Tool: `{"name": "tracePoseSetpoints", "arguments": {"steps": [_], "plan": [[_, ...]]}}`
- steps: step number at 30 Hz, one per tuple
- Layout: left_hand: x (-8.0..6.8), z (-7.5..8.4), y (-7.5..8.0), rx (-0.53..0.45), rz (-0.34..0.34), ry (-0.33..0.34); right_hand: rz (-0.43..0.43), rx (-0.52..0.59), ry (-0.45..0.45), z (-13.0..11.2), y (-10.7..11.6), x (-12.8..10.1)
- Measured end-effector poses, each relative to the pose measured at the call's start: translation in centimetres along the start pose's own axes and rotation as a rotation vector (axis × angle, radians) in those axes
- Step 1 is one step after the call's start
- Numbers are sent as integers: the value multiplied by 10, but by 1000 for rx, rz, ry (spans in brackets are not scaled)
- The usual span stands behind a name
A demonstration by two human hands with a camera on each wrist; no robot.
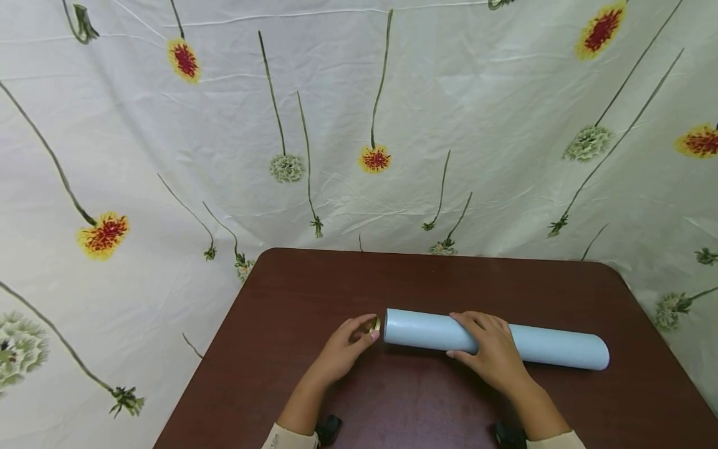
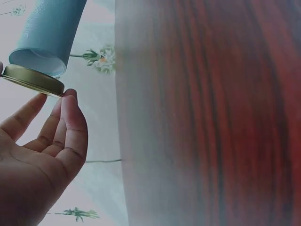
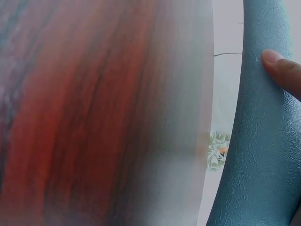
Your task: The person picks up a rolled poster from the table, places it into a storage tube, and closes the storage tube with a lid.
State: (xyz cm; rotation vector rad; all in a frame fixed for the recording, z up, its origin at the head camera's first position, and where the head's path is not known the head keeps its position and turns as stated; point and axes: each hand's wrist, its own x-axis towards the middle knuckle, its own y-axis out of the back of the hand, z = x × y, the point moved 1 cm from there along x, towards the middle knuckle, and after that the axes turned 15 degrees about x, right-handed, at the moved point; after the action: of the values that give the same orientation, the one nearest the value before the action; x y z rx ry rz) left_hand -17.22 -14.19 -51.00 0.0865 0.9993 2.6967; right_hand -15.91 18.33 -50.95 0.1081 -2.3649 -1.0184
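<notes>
A light blue textured roll [image 1: 552, 347] lies on its side across the dark red-brown table [image 1: 392, 399]. My right hand [image 1: 483, 344] lies over its left half, fingers curled across the top and thumb on the near side. In the right wrist view a fingertip [image 3: 282, 70] presses on the roll [image 3: 261, 150]. My left hand [image 1: 359, 333] pinches a small round gold lid [image 1: 374, 324] right at the roll's left end. In the left wrist view the gold lid [image 2: 33, 80] sits against the open end of the roll [image 2: 49, 33], held by the fingertips [image 2: 70, 101].
A white cloth with printed flowers [image 1: 336, 125] hangs behind and around the table. The table's far edge [image 1: 426, 254] and rounded right corner [image 1: 614, 274] are in view. Dark wrist-worn devices [image 1: 328, 429] show at the bottom edge.
</notes>
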Motion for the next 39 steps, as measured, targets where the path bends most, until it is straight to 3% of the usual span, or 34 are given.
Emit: {"name": "tracePoseSetpoints", "arguments": {"steps": [30, 39], "plan": [[6, 10, -9, -111, 27, -13, 10, 31, 25, -12, -8, -2], [7, 11, -18, -160, 27, 72, -5, 40, 32, -17, -16, -5]]}}
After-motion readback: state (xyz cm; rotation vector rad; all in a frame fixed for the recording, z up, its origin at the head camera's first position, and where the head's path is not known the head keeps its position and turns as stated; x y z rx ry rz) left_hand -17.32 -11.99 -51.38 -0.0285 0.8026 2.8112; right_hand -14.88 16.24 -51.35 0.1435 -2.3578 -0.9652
